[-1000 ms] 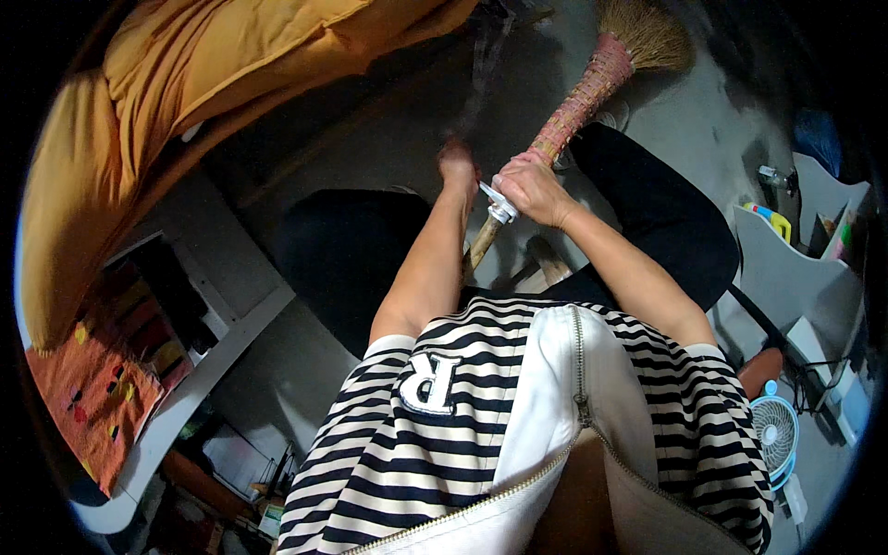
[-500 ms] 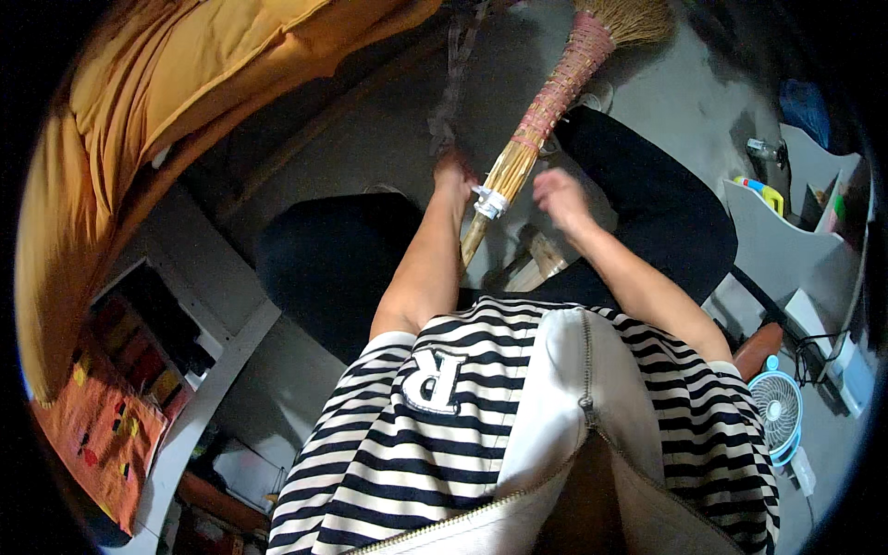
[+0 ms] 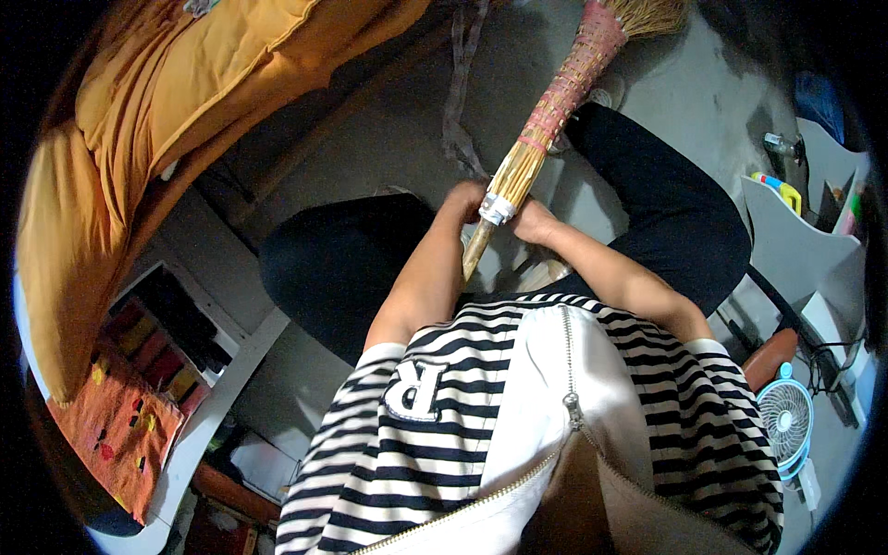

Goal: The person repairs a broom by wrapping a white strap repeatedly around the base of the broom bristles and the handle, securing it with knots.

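A straw broom [image 3: 521,162] slants up and away between my knees, its bristles at the top and its short wooden handle toward my belly. Pink binding [image 3: 566,88] covers its upper neck; a white band [image 3: 497,209] circles the straw just above the handle. My left hand [image 3: 469,198] is curled against the left side at the band. From the right, my right hand [image 3: 535,222] touches the broom there, its fingers hidden behind the straw. What either hand grips is hidden. A pale see-through strip [image 3: 457,102] hangs down from beyond and ends near my left hand.
Orange cloth [image 3: 199,83] drapes over the upper left. A grey-white rack [image 3: 791,199] holding a yellow bottle [image 3: 786,191] stands at the right, with a blue fan [image 3: 786,421] below it. A patterned orange cloth [image 3: 116,444] lies at lower left.
My right hand has moved left, from apart in the air to against the broom at the white band. My left hand has shifted slightly toward the broom, its fingers now partly behind it.
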Demonstrator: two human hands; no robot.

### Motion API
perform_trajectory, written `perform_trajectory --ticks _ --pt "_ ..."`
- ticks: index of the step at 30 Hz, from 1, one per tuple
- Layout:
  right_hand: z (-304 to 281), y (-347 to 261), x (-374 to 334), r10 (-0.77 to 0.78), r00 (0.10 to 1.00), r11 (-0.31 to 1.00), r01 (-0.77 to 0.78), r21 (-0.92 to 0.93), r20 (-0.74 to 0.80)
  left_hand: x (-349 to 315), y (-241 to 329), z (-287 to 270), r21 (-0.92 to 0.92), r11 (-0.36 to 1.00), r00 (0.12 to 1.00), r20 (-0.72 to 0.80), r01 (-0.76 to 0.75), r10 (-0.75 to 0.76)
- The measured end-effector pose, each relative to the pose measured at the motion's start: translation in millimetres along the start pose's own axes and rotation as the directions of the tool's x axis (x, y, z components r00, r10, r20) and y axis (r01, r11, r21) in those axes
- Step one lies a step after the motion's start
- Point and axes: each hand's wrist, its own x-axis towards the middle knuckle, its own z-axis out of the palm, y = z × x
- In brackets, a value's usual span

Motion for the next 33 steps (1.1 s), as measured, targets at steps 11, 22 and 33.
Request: perform_trajectory --ticks 11,22,33 --pt "-33.0 -42.4 -24.2 0.171 0.946 0.947 -0.08 -0.312 0.277 -96.5 102.7 26.0 0.645 0.699 0.912 -0.008 -0.309 0.411" --pt "-68.8 -77.0 -76.3 0.363 0.887 0.081 0.274 0.958 -0.284 -33.8 71.8 19.6 0.377 0.759 0.836 0.086 -0.531 0.542" --pt "-61.5 -90.2 -85.8 0.522 0.852 -0.298 0.234 0.926 -0.047 -91.5 95.7 38.3 0.702 0.66 0.864 -0.127 -0.269 0.488"
